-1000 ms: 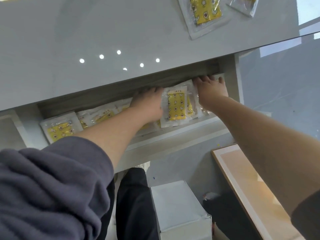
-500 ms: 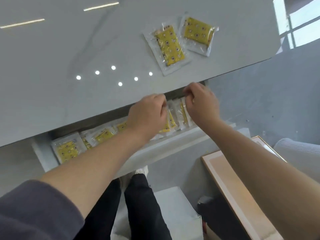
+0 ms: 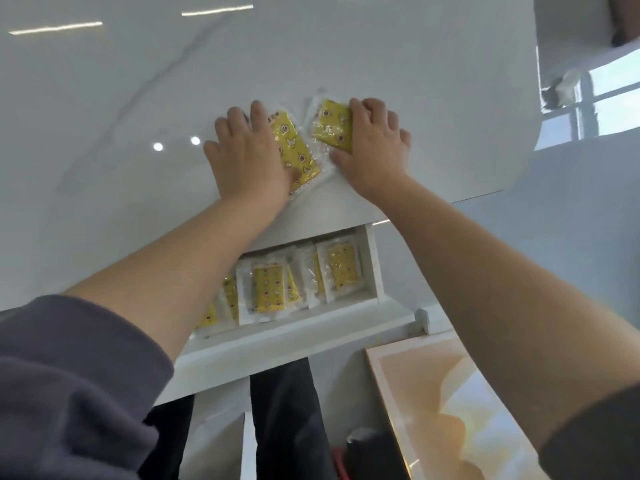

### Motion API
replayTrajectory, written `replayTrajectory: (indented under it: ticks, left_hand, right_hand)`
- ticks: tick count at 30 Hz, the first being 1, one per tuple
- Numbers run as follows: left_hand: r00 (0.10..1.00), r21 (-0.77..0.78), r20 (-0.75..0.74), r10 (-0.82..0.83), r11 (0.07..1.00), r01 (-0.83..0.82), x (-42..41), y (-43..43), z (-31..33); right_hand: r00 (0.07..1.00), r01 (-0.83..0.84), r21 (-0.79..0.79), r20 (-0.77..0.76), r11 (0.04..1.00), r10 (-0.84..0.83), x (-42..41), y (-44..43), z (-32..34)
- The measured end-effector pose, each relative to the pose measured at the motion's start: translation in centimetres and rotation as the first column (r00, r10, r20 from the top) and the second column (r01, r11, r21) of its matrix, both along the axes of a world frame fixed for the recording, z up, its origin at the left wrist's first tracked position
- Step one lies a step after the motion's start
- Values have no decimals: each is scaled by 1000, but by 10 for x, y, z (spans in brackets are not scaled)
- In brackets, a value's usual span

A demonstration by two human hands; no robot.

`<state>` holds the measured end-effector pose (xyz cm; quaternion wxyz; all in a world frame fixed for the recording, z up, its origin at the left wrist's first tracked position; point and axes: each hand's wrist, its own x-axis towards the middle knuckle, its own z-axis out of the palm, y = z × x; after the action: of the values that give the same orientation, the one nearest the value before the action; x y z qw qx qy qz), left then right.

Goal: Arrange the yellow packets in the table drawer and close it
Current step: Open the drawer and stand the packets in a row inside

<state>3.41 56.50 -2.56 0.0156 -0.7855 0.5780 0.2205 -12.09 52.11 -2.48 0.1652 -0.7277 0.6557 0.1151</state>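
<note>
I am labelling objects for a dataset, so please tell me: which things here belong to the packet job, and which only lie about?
Belonging: left yellow packet under the left hand; right yellow packet under the right hand; yellow packets in the drawer; open drawer.
Lying about: peach-coloured board; dark object on the floor.

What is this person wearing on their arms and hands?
Nothing on the left hand or right hand: no gloves, rings or watch show. A soft grey-purple left sleeve and a darker grey right sleeve are pushed up, leaving both forearms bare.
</note>
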Motion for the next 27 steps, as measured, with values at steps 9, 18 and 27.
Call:
replayTrajectory:
  ticks: [9,18,27]
  left_hand:
    - [875,75,-469,123,992,-100,0,12,6]
    - [856,168,-502,-120,958,233,64,131,3]
    - [956,421,-289,-48,891,172,209,215,-72]
  right_hand:
    - [966,157,165,179,974,-186,-12,1,6]
    - [875,65,498,388,865,-289,11,121,25]
    - [731,389,621,242,681,-639,94,233,-49]
